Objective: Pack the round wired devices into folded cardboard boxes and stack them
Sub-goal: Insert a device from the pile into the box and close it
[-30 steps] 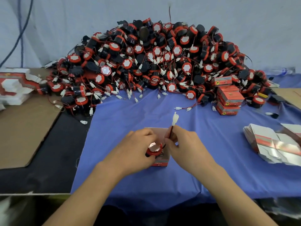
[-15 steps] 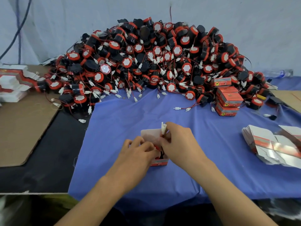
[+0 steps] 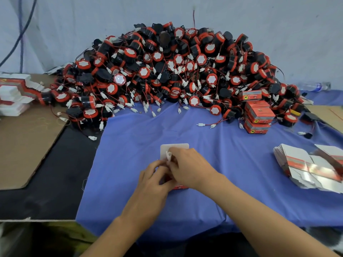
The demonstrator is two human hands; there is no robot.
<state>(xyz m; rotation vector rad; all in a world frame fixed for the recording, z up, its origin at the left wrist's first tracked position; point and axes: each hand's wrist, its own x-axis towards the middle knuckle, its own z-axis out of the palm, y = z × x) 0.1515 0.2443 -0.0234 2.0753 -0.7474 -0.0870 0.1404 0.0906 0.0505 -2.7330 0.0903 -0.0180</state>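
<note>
A small red cardboard box (image 3: 179,186) stands on the blue cloth (image 3: 133,145) in front of me, its pale lid flap (image 3: 174,148) raised at the far side. My left hand (image 3: 154,178) grips the box from the left. My right hand (image 3: 187,167) covers its top and pinches the white wire connector (image 3: 168,156) of the device; the round device itself is hidden under my hands. A big heap of red-and-black round wired devices (image 3: 176,75) fills the back of the table. A stack of three packed red boxes (image 3: 259,116) stands at the heap's right edge.
Flat unfolded box blanks (image 3: 308,167) lie fanned at the right. More flat blanks (image 3: 13,93) are piled at the far left on brown cardboard (image 3: 24,141). Black table surface (image 3: 50,182) shows left of the cloth. Loose connectors trail from the heap's front.
The round device, visible between my hands a second ago, has gone down out of sight. My right hand lowered the connector from above the flap to the box opening.
</note>
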